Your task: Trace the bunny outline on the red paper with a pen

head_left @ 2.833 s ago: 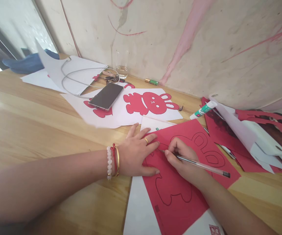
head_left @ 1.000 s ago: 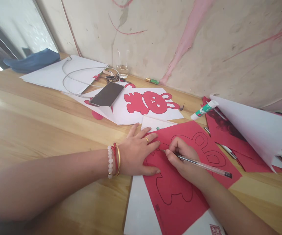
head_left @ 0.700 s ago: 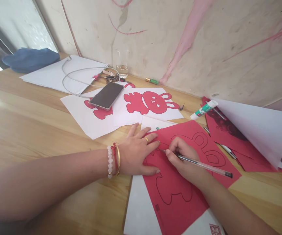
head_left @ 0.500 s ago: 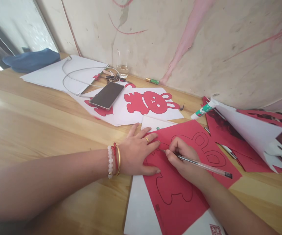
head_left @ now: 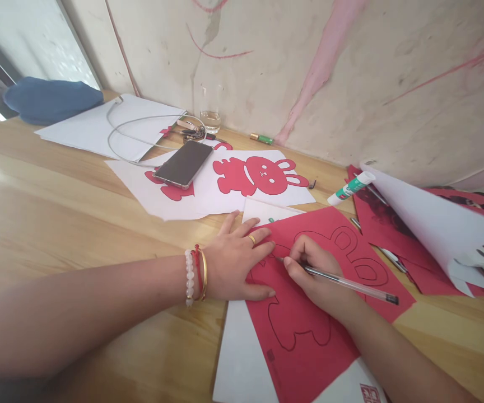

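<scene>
My left hand (head_left: pixel 240 260) lies flat with its fingers spread, pressing on the left edge of a red sheet of paper (head_left: pixel 305 369). A clear ballpoint pen (head_left: pixel 351 284) is pinched in my right hand (head_left: pixel 315 274), its tip touching the paper just beside my left fingertips. Black outlines of a rabbit run over the red sheet, with the ears at the upper right and the feet at the lower left. Part of the drawing is hidden under both hands. Beneath the red sheet is a white pad or book (head_left: pixel 242 358) with a red stamp-like mark at its corner.
Beyond my hands, a red rabbit cutout (head_left: pixel 236 174) rests on white paper, beside a phone (head_left: pixel 185 162) with a grey cable. A glass (head_left: pixel 211 120) stands by the wall. At right are a glue stick (head_left: pixel 351 187), red papers, a lifted white sheet (head_left: pixel 431 215) and a white charger (head_left: pixel 477 257).
The loose white sheets at left and right flutter and change shape. Both hands and the pen stay nearly still, and the drawn lines look the same. The blue cloth at the back left puffs up.
</scene>
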Available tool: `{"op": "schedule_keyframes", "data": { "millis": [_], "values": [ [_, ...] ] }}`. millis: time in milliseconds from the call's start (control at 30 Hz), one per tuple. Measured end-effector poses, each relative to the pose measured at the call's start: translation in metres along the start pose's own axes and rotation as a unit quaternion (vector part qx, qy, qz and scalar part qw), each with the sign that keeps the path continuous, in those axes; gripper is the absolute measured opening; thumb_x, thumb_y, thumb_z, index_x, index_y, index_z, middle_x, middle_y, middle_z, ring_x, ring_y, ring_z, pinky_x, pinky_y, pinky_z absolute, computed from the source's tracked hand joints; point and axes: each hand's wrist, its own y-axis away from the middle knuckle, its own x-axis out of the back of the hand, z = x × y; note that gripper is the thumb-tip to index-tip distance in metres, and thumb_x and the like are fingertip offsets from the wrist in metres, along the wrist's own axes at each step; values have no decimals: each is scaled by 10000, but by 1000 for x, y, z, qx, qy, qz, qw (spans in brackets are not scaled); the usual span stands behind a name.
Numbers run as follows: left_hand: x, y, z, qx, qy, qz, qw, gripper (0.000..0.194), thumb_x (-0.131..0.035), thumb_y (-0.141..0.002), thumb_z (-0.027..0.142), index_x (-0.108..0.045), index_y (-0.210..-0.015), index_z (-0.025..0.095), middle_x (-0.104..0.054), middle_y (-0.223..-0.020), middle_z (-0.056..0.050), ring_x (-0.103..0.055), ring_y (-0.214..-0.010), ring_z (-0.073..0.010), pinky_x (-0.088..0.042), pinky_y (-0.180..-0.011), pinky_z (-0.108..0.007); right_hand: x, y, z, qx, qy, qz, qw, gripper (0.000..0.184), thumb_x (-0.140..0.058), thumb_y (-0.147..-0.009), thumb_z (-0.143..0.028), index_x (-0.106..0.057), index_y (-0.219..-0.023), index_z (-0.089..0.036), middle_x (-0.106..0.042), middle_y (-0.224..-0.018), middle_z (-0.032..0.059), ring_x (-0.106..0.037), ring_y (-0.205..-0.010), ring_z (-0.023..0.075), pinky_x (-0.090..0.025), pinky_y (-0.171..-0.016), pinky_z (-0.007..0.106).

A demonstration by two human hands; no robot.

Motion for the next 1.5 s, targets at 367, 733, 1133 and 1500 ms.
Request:
{"op": "schedule_keyframes", "data": {
  "millis": [367,733,1133,1500],
  "values": [
    [2,0,-1,-6,-11,-3,1000,681,-520,-809,662,-555,-1273,164,-498,-1377,-135,-334,-1333,-375,-92,-1101,-655,4,-9,-9,-27,-277,173,945,235,-540,-823,-239,-360,-671,-236,-358,-476,-88,-312,-448,97,-259,-448,231],
    [7,5,7,-4,-90,28,996,469,-395,-929,440,-620,-1198,128,-600,-1225,-145,-402,-1265,-368,-181,-1088,-617,-16,35,-12,-75,-253,162,951,266,-542,-864,-297,-364,-676,-237,-363,-516,-80,-332,-485,107,-301,-475,238],
    [7,2,13,-50,-93,24,994,378,-494,-915,448,-672,-1083,161,-632,-1018,-129,-470,-1169,-321,-240,-1078,-585,30,-1,22,-17,-188,100,977,203,-553,-810,-254,-397,-683,-233,-348,-480,-93,-305,-453,97,-266,-462,234],
    [-5,0,1,-62,18,-15,998,499,-457,-935,441,-482,-1336,145,-480,-1415,-120,-308,-1385,-293,-54,-1120,-649,3,25,4,-44,-78,96,991,256,-565,-835,-266,-369,-674,-235,-367,-559,-75,-336,-481,95,-299,-447,222]
  ]
}}
